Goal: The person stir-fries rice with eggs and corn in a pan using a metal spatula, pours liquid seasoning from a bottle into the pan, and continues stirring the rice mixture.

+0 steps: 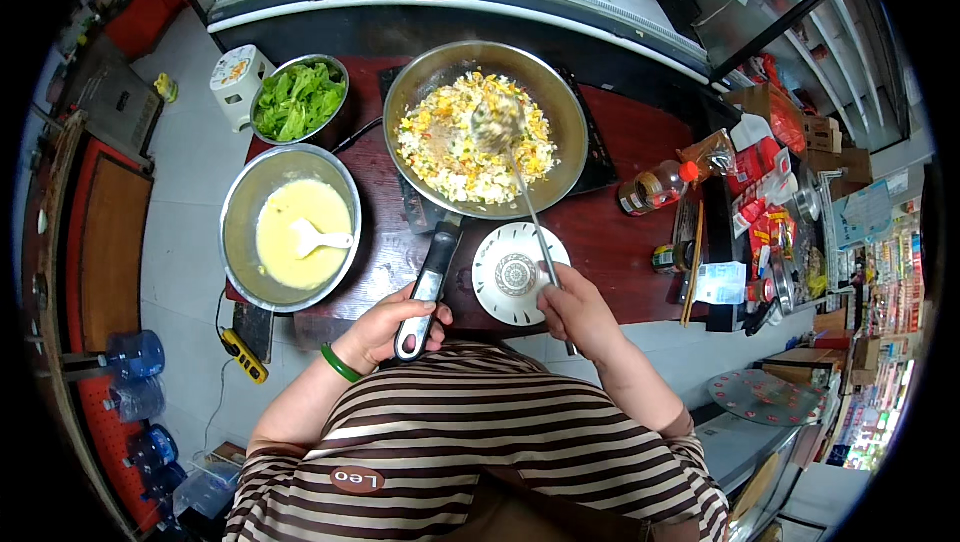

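My left hand (405, 321) is wrapped around the black-and-silver handle (429, 283) of a large frying pan (574, 144). Fried rice (442, 174) with yellow egg bits and small green and red pieces fills the pan's middle; a brownish powder lies on part of it. In my right hand (574, 306) is the metal shaft of a ladle (534, 216). Its blurred head, bearing some rice, is over the far right part of the food. Beneath the shaft, a white patterned plate (499, 291) rests on the dark red table, close to my right hand.
Left of the pan stand a steel bowl (240, 249) of pale yellow liquid with a white spoon (319, 239), and a pot of leafy greens (304, 99). At right are a red-capped bottle (652, 188), a jar (670, 257) and wooden chopsticks (694, 264). A yellow power strip (244, 356) lies lower left.
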`<state>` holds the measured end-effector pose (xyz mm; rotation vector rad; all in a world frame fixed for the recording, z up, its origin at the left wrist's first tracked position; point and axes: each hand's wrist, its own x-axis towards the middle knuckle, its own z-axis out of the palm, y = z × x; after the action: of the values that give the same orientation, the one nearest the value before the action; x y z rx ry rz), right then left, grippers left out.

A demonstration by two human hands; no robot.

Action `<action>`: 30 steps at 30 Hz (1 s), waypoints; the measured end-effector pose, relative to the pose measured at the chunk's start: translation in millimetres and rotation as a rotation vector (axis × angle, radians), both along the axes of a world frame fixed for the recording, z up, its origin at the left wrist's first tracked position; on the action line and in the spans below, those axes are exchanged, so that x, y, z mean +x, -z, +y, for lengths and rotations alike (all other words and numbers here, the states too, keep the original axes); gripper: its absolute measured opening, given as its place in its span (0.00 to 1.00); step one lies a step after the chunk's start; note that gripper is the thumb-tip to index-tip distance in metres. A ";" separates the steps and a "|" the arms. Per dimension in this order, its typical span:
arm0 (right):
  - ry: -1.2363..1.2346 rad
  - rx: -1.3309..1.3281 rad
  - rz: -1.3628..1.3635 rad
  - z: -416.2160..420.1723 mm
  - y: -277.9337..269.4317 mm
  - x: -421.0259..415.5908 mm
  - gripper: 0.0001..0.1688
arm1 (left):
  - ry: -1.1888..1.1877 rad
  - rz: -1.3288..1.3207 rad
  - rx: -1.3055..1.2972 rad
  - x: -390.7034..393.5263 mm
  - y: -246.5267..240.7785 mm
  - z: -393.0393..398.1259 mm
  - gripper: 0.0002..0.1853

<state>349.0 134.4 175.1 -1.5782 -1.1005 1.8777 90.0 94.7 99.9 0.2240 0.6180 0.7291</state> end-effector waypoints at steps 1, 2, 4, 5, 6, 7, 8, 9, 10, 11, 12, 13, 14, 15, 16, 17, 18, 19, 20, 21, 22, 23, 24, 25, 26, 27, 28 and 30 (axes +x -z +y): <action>-0.060 0.140 -0.192 -7.5 -1.7 2.9 0.24 | -0.003 -0.076 0.003 -1.8 6.1 -1.9 0.20; -0.112 0.418 -0.377 -13.7 14.8 13.0 0.26 | -0.008 -0.152 0.007 -2.6 10.6 -3.6 0.21; -0.228 0.983 -0.739 -16.0 50.8 32.9 0.29 | -0.024 -0.223 0.016 -2.4 10.2 -5.7 0.25; -0.273 0.867 -0.825 -16.6 49.2 41.6 0.30 | -0.032 -0.247 0.018 -2.1 10.8 -6.5 0.25; -0.319 0.755 -0.900 -14.4 32.2 40.7 0.30 | -0.047 -0.302 -0.019 -3.1 11.7 -8.2 0.25; -0.358 0.639 -0.971 -13.0 17.0 40.0 0.31 | -0.058 -0.353 -0.058 -4.8 11.5 -9.4 0.25; -0.348 0.686 -1.013 -10.7 6.9 42.6 0.31 | -0.072 -0.324 -0.076 -5.1 10.6 -9.4 0.26; -0.352 0.731 -1.038 -9.7 -7.8 44.7 0.31 | -0.075 -0.332 -0.079 -5.9 10.0 -9.4 0.26; -0.393 0.758 -1.034 -8.8 -25.1 50.1 0.31 | -0.078 -0.342 -0.083 -6.7 9.9 -9.7 0.26; -0.436 0.786 -1.026 -8.0 -43.1 56.2 0.31 | -0.084 -0.348 -0.087 -7.3 10.0 -10.2 0.25; -0.538 0.760 -1.011 -7.6 -66.5 60.1 0.31 | -0.096 -0.333 -0.083 -6.9 9.9 -11.7 0.25; -0.645 0.735 -0.995 -6.6 -87.6 61.5 0.31 | -0.112 -0.320 -0.078 -6.8 9.5 -14.0 0.25; -0.678 0.699 -0.936 -8.9 -95.7 63.7 0.30 | -0.111 -0.302 -0.075 -6.6 9.8 -12.9 0.25; -0.700 0.668 -0.938 -9.2 -94.8 61.4 0.29 | -0.108 -0.309 -0.097 -6.1 9.3 -11.8 0.25; -0.724 0.639 -0.939 -8.7 -92.9 54.8 0.28 | -0.108 -0.316 -0.119 -5.5 8.8 -11.2 0.25; -0.750 0.611 -0.939 -7.1 -90.5 46.8 0.28 | -0.111 -0.323 -0.140 -4.8 8.5 -11.0 0.25; -0.739 0.658 -0.971 -0.3 -76.1 38.6 0.26 | -0.108 -0.322 -0.134 -3.7 8.1 -11.6 0.24; -0.728 0.674 -0.973 9.1 -58.4 31.9 0.26 | -0.108 -0.321 -0.128 -2.3 7.7 -11.4 0.24; -0.718 0.695 -0.975 19.3 -42.0 25.3 0.26 | -0.112 -0.320 -0.118 -0.6 7.4 -11.1 0.24; -0.708 0.714 -1.014 28.3 -30.3 15.4 0.26 | -0.119 -0.316 -0.115 1.1 7.5 -11.6 0.24; -0.691 0.732 -1.051 36.3 -20.8 7.4 0.26 | -0.121 -0.309 -0.112 1.6 6.6 -11.4 0.24; -0.666 0.733 -1.071 45.4 -11.9 4.1 0.26 | -0.121 -0.301 -0.109 1.8 5.8 -11.8 0.24; -0.640 0.732 -1.093 54.5 -3.6 1.8 0.26 | -0.126 -0.293 -0.117 2.1 5.4 -12.0 0.24; -0.612 0.730 -1.115 60.6 2.5 1.0 0.26 | -0.129 -0.286 -0.126 2.2 5.0 -12.0 0.24; -0.589 0.754 -1.093 64.1 5.1 5.3 0.25 | -0.131 -0.278 -0.134 2.1 4.5 -11.8 0.23; -0.555 0.783 -1.036 65.5 2.9 9.9 0.25 | -0.134 -0.280 -0.128 1.9 4.9 -12.2 0.23; -0.520 0.809 -0.980 64.6 -2.2 15.5 0.25 | -0.136 -0.281 -0.121 1.6 5.2 -12.4 0.23; -0.456 0.771 -0.946 58.6 -26.8 21.1 0.25 | -0.135 -0.283 -0.106 1.0 5.7 -12.3 0.23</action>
<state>370.0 193.0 201.9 -1.7790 -2.3607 0.5856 91.0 82.4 94.2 -0.0197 0.4029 0.8378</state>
